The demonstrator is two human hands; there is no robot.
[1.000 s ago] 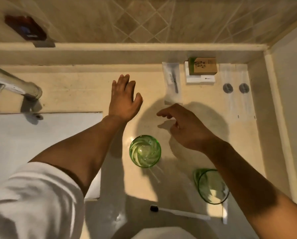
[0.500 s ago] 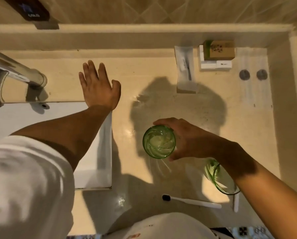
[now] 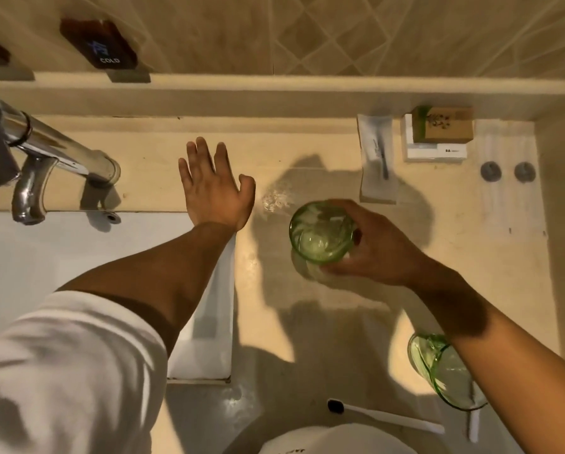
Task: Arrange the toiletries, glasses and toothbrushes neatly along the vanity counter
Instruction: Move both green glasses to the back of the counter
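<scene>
My right hand is closed around a green glass, holding it upright just above the beige vanity counter. My left hand lies flat and open on the counter beside the sink. A second green glass stands near the front edge, partly hidden by my right forearm. A white toothbrush with a black head lies along the front edge, with another white handle next to it. At the back right sit a wrapped toothbrush packet, stacked small boxes and two clear sachets with round grey items.
A chrome tap reaches over the white sink basin on the left. A raised ledge runs along the tiled wall, carrying a dark "COLD" sign. The side wall closes the counter on the right.
My right hand has come back from the rear of the counter, closed on the green glass and raised it slightly. My left hand has shifted left toward the sink.
</scene>
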